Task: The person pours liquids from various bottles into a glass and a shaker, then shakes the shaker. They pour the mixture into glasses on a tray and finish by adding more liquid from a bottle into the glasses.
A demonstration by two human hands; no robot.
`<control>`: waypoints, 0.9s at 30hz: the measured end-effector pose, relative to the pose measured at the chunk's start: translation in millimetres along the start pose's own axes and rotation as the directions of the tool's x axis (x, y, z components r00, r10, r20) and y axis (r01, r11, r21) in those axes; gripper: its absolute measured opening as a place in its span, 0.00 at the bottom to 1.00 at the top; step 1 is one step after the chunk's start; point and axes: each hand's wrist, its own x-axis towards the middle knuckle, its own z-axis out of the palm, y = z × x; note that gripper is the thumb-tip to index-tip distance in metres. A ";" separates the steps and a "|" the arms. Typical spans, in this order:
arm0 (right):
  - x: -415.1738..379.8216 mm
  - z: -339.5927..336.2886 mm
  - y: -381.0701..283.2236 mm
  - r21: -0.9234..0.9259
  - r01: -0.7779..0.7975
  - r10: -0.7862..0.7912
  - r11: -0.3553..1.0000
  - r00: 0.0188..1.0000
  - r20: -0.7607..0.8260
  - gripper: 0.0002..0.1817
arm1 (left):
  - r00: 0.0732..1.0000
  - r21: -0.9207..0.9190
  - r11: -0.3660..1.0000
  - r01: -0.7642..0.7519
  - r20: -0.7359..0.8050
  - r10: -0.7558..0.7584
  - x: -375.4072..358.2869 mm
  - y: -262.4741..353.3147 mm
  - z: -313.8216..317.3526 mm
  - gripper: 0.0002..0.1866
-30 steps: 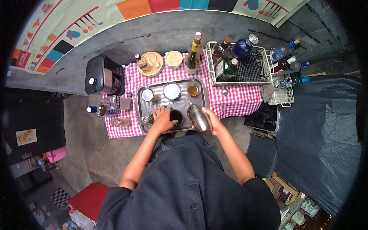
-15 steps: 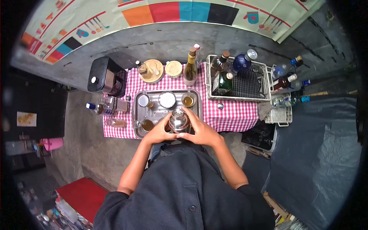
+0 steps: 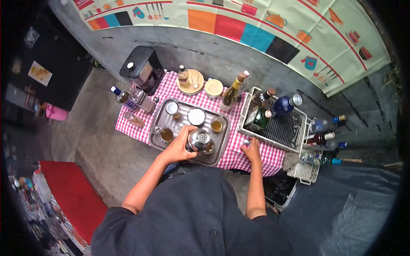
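My left hand (image 3: 179, 146) is wrapped round a metal shaker (image 3: 197, 139) with a perforated strainer top, held over the front of the metal tray (image 3: 160, 119). My right hand (image 3: 251, 149) has its fingers closed on a small metal cap (image 3: 247, 141) at the checked cloth, right of the tray. On the tray are a white-filled mug (image 3: 172, 108), a bowl of white stuff (image 3: 196, 115), a glass mug of amber liquid (image 3: 217, 125) and one of brown liquid (image 3: 166, 135). Another glass (image 3: 209, 147) is partly hidden by the shaker.
A wire basket (image 3: 273, 138) with bottles stands right of the tray. A tall bottle (image 3: 231, 94) and wooden-topped jar (image 3: 214, 88) are behind it. More bottles (image 3: 143, 100) and a black machine (image 3: 143, 70) are on the left.
My right hand has left the shaker and moved right to the small cap. My left hand still holds the shaker. The view has turned, tilting the table in the picture.
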 end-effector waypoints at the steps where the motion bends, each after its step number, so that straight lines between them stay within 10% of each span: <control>1: 2.3 7.2 3.0 0.001 -0.001 0.001 1.000 1.000 -0.021 0.33 | 1.000 0.002 1.000 -0.003 -0.021 0.003 1.2 1.3 -1.0 0.44; 8: -0.8 11.4 -1.4 0.211 -0.153 0.153 0.965 0.988 0.017 0.21 | 0.987 -0.229 0.970 0.083 0.155 -0.047 12.1 -2.9 3.8 0.46; 9: -5.1 11.1 -9.8 0.468 -0.345 0.346 0.814 0.934 0.086 0.18 | 0.982 -0.285 0.953 0.106 0.182 -0.055 13.7 -3.8 3.5 0.46; 12: -17.4 -0.3 -57.1 0.968 -0.162 0.402 0.191 0.913 0.073 0.15 | 0.975 -0.250 0.965 0.083 0.220 -0.026 15.7 -10.4 -5.0 0.48; 15: -21.3 -26.9 -142.8 0.990 -0.097 0.274 -0.102 0.954 0.122 0.17 | 0.956 -0.211 0.974 0.083 0.292 -0.018 17.3 -27.5 -10.8 0.48; 19: -20.7 -29.7 -246.9 0.792 0.203 -0.048 0.575 0.975 -0.216 0.17 | 0.927 -0.197 0.979 0.053 0.373 0.025 17.2 -27.0 -31.0 0.49; 27: -12.9 -40.3 -356.1 0.457 0.368 -0.284 0.810 0.927 -0.244 0.18 | 0.940 -0.280 0.959 -0.050 0.311 0.140 1.5 -52.2 -96.2 0.49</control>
